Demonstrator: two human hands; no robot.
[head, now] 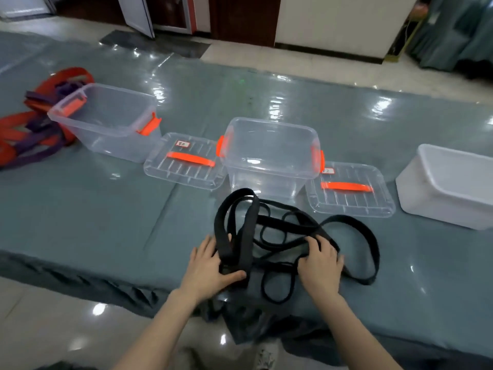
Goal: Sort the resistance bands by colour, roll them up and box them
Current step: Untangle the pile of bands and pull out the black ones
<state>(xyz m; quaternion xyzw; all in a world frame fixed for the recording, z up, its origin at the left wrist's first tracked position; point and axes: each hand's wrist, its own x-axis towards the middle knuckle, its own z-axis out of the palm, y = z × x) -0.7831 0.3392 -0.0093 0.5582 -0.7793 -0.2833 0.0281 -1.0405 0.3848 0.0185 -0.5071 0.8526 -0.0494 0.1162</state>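
Black resistance bands (293, 233) tangled at the bench's (106, 222) 6 o'clock edge — limp, light, rubbery, snag-prone. Left hand (210, 265) grip pinching a doubled wide strap; right hand (320, 265) grip curled over thin loops. Best taken at a flat fold.

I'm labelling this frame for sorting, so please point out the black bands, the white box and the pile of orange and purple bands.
black bands (344, 220): head view, on the loop lying right of the hands.
white box (437, 201): head view, on its front wall.
orange and purple bands (16, 134): head view, on an orange strap.
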